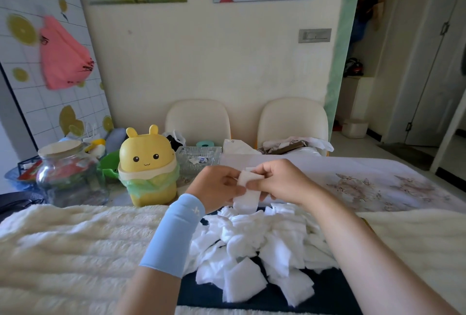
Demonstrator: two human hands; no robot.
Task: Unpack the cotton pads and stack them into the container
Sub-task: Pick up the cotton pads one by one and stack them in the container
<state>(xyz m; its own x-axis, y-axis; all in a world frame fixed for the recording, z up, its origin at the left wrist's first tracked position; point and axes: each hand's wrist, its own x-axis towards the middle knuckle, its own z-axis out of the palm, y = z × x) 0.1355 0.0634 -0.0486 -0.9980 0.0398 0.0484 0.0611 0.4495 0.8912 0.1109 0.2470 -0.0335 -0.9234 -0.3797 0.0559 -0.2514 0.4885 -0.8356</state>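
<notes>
a long table (378, 171) under a pale flowered cloth is filling the middle of the view, and a fluffy cream cover (75, 251) is lying across its near edge. at 10 o'clock a white tiled panel (50, 103) printed with lemon slices is leaning against the wall; black script is running along its top corner, cut off and too blurred to read. two cream chairs (198, 118) are standing at 12 o'clock behind the table. a navy cloth (325, 287) is lying at 6 o'clock, and a loose pile of cotton pads (252, 239) is resting on it. a pink bag (63, 55) is hanging on the panel, its dark print smeared beyond reading. a glass jar (68, 173) is sitting at 9 o'clock, a yellow bin (147, 166) with ears and a smiling face is standing just beside it, and a clear tray (199, 156) is sitting behind the bin. the left hand (216, 186), wearing a light blue sleeve (174, 234) with a small white mark, and the right hand (282, 181) are meeting just above the pile's far edge. both are pinching a small stack of pads (248, 196) between thumb and curled fingers, holding it upright in the air.
</notes>
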